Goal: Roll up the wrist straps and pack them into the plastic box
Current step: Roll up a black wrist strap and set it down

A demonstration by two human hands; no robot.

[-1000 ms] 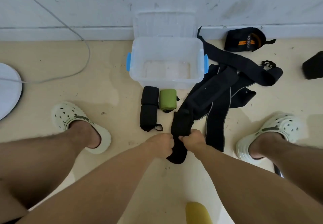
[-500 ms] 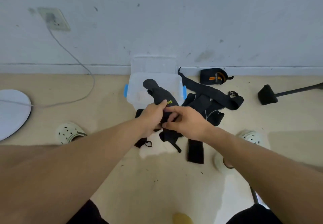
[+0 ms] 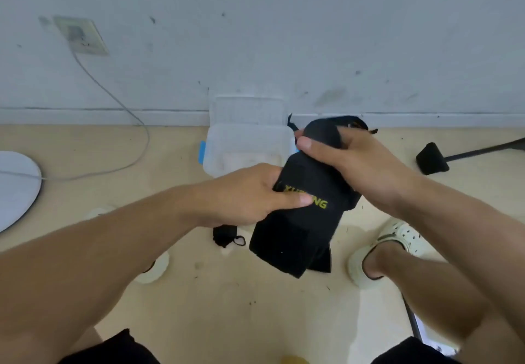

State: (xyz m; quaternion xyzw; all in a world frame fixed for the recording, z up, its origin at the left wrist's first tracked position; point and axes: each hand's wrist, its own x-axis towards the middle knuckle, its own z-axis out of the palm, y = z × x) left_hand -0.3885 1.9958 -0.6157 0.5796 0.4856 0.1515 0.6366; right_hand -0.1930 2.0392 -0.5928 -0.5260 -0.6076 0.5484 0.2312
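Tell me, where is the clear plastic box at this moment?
The plastic box stands on the floor against the wall, centre of the head view, beyond the left hand and partly hidden by the black strap.

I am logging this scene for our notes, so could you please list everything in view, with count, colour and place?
wrist strap: one, black with yellow lettering, held up in front of the box
plastic box: one, clear with a blue latch, open, on the floor by the wall
rolled strap: one, black, on the floor below the left hand
wall socket: one, pale, upper left wall
cable: one, grey, from socket to floor
round disc: one, white, far left
black foot: one, on a dark bar, right
clogs: two, cream, on the feet
left hand: grips the strap's lower part
right hand: grips its upper end
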